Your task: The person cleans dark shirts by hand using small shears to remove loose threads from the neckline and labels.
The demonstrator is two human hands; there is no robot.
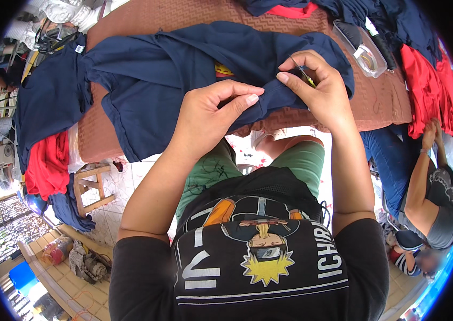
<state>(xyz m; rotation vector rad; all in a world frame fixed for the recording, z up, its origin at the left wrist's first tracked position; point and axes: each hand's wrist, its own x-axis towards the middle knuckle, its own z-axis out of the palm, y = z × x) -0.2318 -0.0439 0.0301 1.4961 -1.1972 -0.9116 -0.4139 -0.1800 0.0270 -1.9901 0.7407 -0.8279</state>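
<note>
A navy blue garment (146, 75) lies spread and folded across the table, one edge raised toward me. My left hand (207, 112) pinches that edge between thumb and forefinger. Just to its right, my right hand (322, 91) is closed around small thread snips (306, 76) with a dark pointed end and a yellow-green part. The right thumb and forefinger come close together at the navy cloth; whether they grip it too, I cannot tell. A small yellow patch with dark marks (223, 69) shows among the folds beyond my left hand.
The table wears a brown textured cloth (381, 104). A clear plastic box (368, 56) sits at its right. Navy (55, 96) and red fabric (47, 166) hang on the left, above a wooden stool (93, 187). At right, another person's hands (431, 134) touch red cloth (421, 85).
</note>
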